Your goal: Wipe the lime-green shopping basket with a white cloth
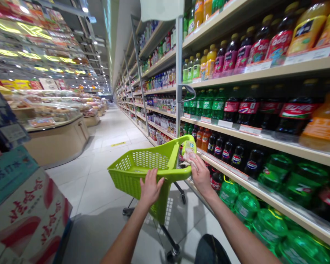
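Note:
A lime-green shopping cart [143,161] with a perforated basket stands in front of me. My left hand [150,187] is on its near rim, fingers hooked over the edge and thumb set apart. At the cart's handle end, my right hand [200,174] is closed on a crumpled whitish cloth or wipe [189,157]. The cloth touches the handle frame, beside a small panel with a green and white label [189,146]. My right fingertips are partly hidden by the cloth. The visible inside of the basket shows only its holed walls.
Shelves of drink bottles [233,106] run along the right, with large green bottles [264,220] at floor level. Stacked cartons [24,216] stand close on the left. Beyond them is a rounded display counter [57,143]. A tiled aisle [112,124] stretches ahead.

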Motion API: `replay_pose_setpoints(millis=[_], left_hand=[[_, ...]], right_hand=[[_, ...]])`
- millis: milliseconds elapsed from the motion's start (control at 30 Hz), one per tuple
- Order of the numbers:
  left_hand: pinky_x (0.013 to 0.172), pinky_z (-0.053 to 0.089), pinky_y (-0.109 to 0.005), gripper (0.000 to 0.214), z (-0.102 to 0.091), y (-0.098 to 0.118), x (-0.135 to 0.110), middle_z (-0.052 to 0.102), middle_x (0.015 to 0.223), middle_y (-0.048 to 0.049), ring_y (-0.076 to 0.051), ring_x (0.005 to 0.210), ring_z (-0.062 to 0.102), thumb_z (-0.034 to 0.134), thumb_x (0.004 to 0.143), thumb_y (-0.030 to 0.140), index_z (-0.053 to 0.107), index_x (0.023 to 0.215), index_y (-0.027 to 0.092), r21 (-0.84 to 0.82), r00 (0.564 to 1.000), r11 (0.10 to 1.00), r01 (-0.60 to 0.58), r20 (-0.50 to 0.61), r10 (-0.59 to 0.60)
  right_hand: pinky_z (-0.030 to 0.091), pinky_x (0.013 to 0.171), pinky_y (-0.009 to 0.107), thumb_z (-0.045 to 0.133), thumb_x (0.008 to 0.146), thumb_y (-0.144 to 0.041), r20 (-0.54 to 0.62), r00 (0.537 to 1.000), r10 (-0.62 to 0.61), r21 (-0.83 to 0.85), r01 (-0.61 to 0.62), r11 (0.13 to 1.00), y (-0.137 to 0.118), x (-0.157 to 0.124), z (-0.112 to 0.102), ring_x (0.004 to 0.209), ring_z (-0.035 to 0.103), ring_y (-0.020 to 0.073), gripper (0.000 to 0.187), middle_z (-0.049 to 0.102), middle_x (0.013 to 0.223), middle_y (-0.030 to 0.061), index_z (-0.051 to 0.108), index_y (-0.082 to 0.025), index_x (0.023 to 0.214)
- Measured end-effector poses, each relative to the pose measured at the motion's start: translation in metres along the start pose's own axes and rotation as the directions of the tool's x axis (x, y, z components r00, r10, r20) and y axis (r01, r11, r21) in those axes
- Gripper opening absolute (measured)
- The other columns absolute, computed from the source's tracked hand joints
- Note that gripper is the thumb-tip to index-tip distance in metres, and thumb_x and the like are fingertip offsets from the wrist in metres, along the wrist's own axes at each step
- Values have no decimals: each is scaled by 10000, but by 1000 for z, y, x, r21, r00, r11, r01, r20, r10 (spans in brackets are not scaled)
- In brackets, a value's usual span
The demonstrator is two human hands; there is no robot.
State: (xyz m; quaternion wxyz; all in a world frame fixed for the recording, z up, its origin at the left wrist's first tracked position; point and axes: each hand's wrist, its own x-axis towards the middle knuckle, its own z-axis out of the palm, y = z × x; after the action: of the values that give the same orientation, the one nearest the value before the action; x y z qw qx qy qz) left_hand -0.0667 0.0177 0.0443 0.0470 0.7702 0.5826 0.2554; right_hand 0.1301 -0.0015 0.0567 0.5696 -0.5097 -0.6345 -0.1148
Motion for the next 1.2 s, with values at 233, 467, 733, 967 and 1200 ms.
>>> replay_pose_setpoints(millis=[233, 467, 733, 967, 1200], left_hand=[[971, 228, -577, 469, 8, 7, -3, 416, 1315, -154, -288, 1239, 323, 346, 846, 354, 380, 1260, 137, 112, 999, 993, -22, -34, 26], [968, 272, -540, 457, 9, 3, -8, 449, 1295, -131, -269, 1200, 384, 384, 829, 317, 390, 1259, 163, 147, 993, 984, -97, -49, 105], [969, 221, -591, 528, 28, 1, -8, 331, 1371, -147, -277, 1279, 253, 408, 803, 295, 311, 1302, 153, 137, 999, 989, -50, 18, 48], [994, 185, -578, 597, 30, -3, -19, 263, 1408, -119, -243, 1296, 219, 426, 774, 238, 236, 1336, 173, 217, 995, 973, -77, 83, 60], [1021, 179, -540, 687, 43, 9, -26, 129, 1444, -82, -217, 1326, 113, 455, 756, 256, 153, 1360, 133, 278, 992, 958, -67, 124, 33]], right_hand=[[392, 963, 378, 359, 802, -111, 143, 973, -183, -175, 207, 963, -22, 2, 9, 1128, 470, 196, 369, 538, 1193, 101, 571, -164, 1099], [220, 1010, 538, 452, 795, -170, 304, 925, -226, -345, 328, 880, -18, 1, -6, 1183, 410, 267, 386, 491, 1254, 119, 512, -171, 1177], [348, 982, 410, 380, 788, -42, 286, 914, -288, -336, 377, 863, -5, -17, 27, 1189, 414, 213, 412, 513, 1226, 141, 522, -121, 1167], [349, 981, 439, 370, 818, -67, 281, 919, -275, -345, 364, 865, 19, -7, 13, 1185, 419, 207, 403, 519, 1222, 130, 506, -148, 1189], [342, 1010, 389, 360, 822, -65, 300, 869, -393, -268, 473, 839, 31, -24, 0, 1218, 378, 184, 381, 518, 1224, 122, 541, -134, 1150]])
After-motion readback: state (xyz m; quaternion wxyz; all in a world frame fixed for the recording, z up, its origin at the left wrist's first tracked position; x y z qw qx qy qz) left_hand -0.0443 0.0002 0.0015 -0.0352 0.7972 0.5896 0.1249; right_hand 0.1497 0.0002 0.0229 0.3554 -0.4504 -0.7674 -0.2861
